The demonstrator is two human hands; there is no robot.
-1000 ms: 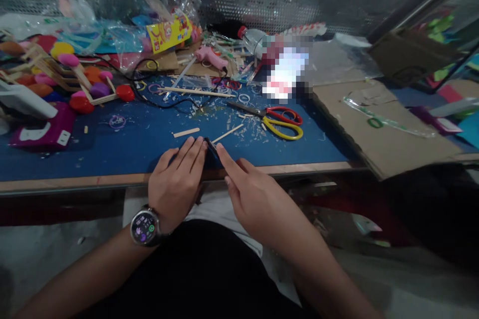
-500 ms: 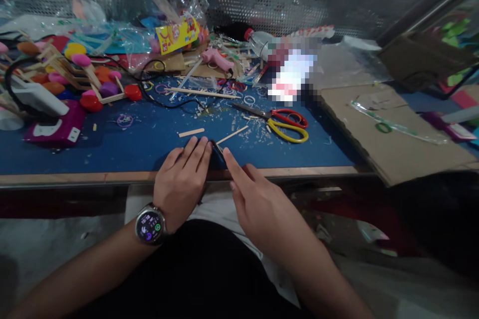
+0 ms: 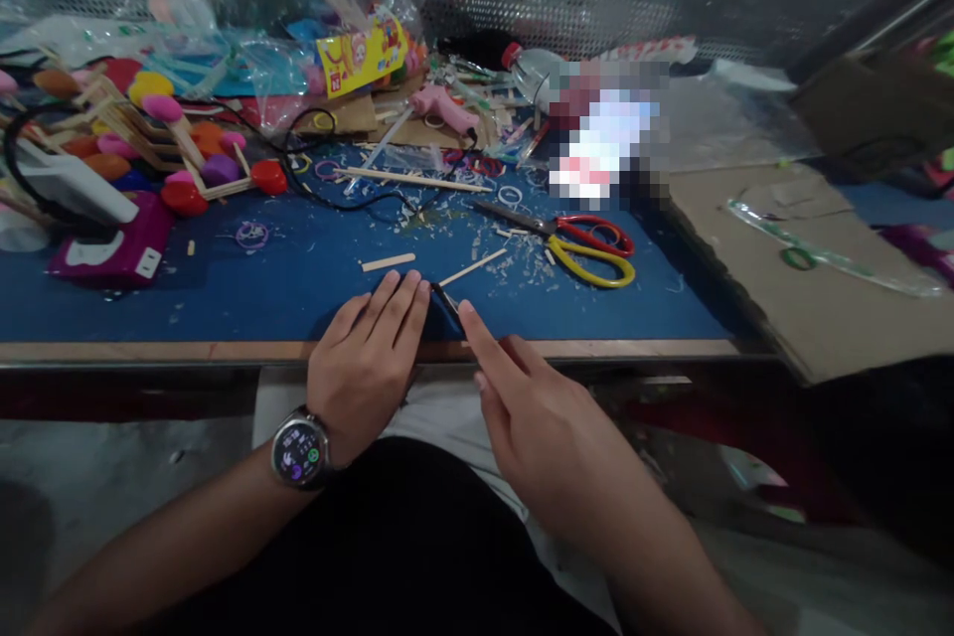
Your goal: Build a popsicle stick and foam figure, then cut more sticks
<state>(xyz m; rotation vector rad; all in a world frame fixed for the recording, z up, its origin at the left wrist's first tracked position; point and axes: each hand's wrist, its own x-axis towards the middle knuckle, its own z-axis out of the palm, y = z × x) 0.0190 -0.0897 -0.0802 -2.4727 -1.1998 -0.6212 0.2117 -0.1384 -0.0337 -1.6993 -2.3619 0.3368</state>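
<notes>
My left hand point(image 3: 373, 348) lies flat near the table's front edge, fingers stretched out and close together. What is under its fingertips, if anything, is hidden. My right hand point(image 3: 537, 407) is closed around a slim dark craft knife point(image 3: 447, 304), index finger laid along its back. Most of its handle is hidden in the palm. The knife's tip points up and left, close beside the left fingertips. A thin wooden strip point(image 3: 473, 267) runs from near this tip toward the upper right. A short craft stick piece point(image 3: 389, 262) lies just beyond the left hand.
Red-and-yellow-handled scissors point(image 3: 592, 248) lie right of the hands, among shavings. Farther back are a long wooden stick point(image 3: 417, 180), a pink glue gun point(image 3: 445, 109) and a plastic bottle point(image 3: 537, 75). Cardboard point(image 3: 812, 268) covers the right side; a purple device point(image 3: 111, 238) stands left.
The view has shifted slightly, so the table's things sit a little farther right. My right hand and the knife have moved slightly away from my left fingers, which stay flat.
</notes>
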